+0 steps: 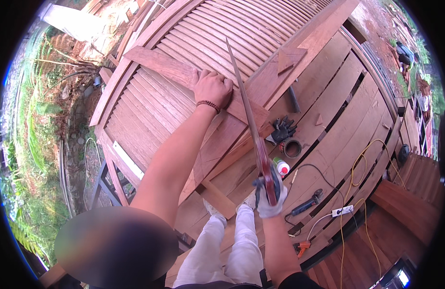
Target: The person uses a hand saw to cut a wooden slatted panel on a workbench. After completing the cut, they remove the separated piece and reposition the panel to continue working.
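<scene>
A wooden board (164, 67) lies across a slatted panel (261, 29) at the view's eleven o'clock. At twelve, the left hand (213, 89) grips it, fingers curled. A handsaw (259, 151) crosses its end; contact is unclear. Toward five, the gloved right hand (270, 195) closes around the saw's handle. A black glove (283, 129) lies between two and three, a power tool (304, 204) at four.

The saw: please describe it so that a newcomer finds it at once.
Find the large slatted panel, then, lower in view, the gloved right hand. It holds the saw: one long, thin blade tapering to a point, unlike the slats behind.
</scene>
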{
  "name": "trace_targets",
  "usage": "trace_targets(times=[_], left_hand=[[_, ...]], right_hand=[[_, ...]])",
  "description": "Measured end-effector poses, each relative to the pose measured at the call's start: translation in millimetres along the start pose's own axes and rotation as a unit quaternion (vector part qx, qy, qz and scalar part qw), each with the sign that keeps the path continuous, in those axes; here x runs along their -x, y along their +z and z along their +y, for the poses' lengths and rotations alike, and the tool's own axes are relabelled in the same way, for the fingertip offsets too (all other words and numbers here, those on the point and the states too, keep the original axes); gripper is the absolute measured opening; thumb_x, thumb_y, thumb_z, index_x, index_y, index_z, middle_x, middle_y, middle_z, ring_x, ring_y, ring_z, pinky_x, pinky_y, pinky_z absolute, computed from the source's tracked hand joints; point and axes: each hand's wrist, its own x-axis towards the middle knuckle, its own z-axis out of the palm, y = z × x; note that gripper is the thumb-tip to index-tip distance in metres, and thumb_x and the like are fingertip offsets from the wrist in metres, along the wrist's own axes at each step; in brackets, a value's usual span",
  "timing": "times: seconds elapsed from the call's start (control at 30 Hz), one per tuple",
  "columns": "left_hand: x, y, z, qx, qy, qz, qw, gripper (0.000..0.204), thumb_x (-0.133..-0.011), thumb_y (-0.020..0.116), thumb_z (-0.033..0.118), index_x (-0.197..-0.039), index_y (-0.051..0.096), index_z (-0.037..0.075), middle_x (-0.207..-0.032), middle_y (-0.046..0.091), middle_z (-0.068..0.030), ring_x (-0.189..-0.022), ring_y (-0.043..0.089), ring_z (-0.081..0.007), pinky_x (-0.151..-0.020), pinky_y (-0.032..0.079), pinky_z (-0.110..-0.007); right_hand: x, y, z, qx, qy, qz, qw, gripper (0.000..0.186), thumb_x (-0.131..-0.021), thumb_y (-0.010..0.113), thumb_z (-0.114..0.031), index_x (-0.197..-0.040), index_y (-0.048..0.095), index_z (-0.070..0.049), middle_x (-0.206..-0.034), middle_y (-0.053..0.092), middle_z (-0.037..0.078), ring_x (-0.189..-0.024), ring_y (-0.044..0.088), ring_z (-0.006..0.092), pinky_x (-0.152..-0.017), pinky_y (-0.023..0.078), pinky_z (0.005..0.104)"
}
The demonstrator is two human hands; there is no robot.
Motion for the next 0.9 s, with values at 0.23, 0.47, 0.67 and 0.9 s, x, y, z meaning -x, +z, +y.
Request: trace_targets(times=[0.23, 0.47, 0.67, 0.9], left_hand=[[3, -5, 0, 0.0, -0.001, -0.01, 1.0, 0.036, -0.087, 0.051, 0.034, -0.082, 0.077, 0.01, -0.094, 0.072, -0.0075, -0.107, 0.058, -0.0236, -0.117, 0.022, -0.055], [2, -5, -10, -0.011, -0.012, -0.001, 1.0, 0.036, -0.088, 0.05, 0.033, -0.079, 0.075, 0.01, -0.089, 0.07, -0.0069, -0.106, 0.058, -0.0242, -0.117, 0.023, -0.053], [-3, -2, 4, -0.007, 0.018, 0.001, 1.0, 0.036, -0.088, 0.049, 0.032, -0.078, 0.075, 0.008, -0.088, 0.07, -0.0075, -0.104, 0.059, -0.0252, -0.115, 0.025, -0.053], [0, -3, -6, -0.003, 0.0, 0.027, 1.0, 0.035, -0.088, 0.05, 0.032, -0.078, 0.074, 0.008, -0.089, 0.07, -0.0093, -0.105, 0.059, -0.0264, -0.115, 0.024, -0.053]], right_hand=[[56, -25, -2, 0.042, 0.081, 0.019, 0.996, 0.036, -0.089, 0.068, -0.013, -0.12, 0.059, 0.003, -0.081, 0.069, 0.014, -0.063, 0.067, 0.0243, -0.06, 0.054, 0.0329], [83, -44, -34, 0.089, 0.248, -0.065, 0.963, 0.046, -0.094, 0.06, -0.031, -0.122, 0.061, 0.005, -0.086, 0.07, 0.01, -0.068, 0.067, 0.0164, -0.064, 0.053, 0.0282], [-22, 8, 3, 0.049, -0.045, 0.047, 0.997, 0.04, -0.09, 0.067, -0.019, -0.122, 0.059, 0.003, -0.084, 0.069, 0.011, -0.069, 0.068, 0.0191, -0.062, 0.053, 0.0289], [112, -77, -36, -0.171, 0.381, 0.055, 0.907, 0.038, -0.094, 0.061, -0.033, -0.111, 0.062, 0.002, -0.078, 0.064, 0.004, -0.062, 0.064, 0.0154, -0.056, 0.05, 0.027]])
